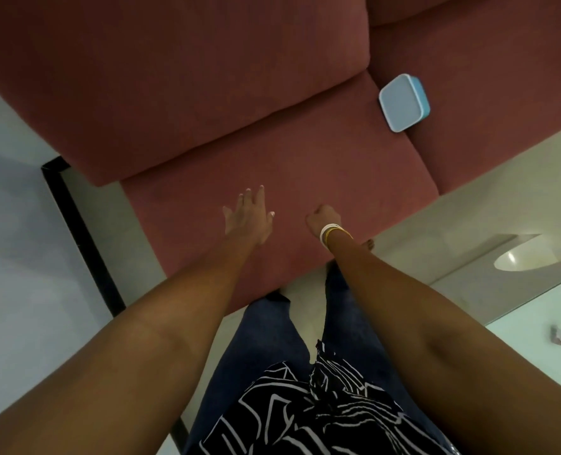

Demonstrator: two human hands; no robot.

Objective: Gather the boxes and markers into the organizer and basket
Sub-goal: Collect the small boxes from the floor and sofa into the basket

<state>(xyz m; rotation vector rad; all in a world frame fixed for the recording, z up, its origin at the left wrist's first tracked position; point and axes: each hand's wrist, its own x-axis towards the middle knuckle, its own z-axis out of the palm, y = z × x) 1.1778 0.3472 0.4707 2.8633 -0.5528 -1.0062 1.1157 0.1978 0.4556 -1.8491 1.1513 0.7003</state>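
1. My left hand (247, 213) hung flat-fingered, holding nothing, over the sofa (289, 165).
2. My right hand (321, 216) was curled; whether it gripped anything, I couldn't tell.
3. The blue box (403, 101) lay well beyond my right hand; its smooth lid risked slipping from a hurried grasp.

Black-and-white patterned top (315, 408), dark blue jeans (259, 339), white and gold bangles (332, 232)

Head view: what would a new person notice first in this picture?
Most striking is the red sofa, which fills the upper half. The only bright thing on it is a blue box at upper right, near the gap between two seat cushions. In the middle, two bare arms reach over the seat: the left hand has straight fingers, the right hand is curled, and neither holds anything.
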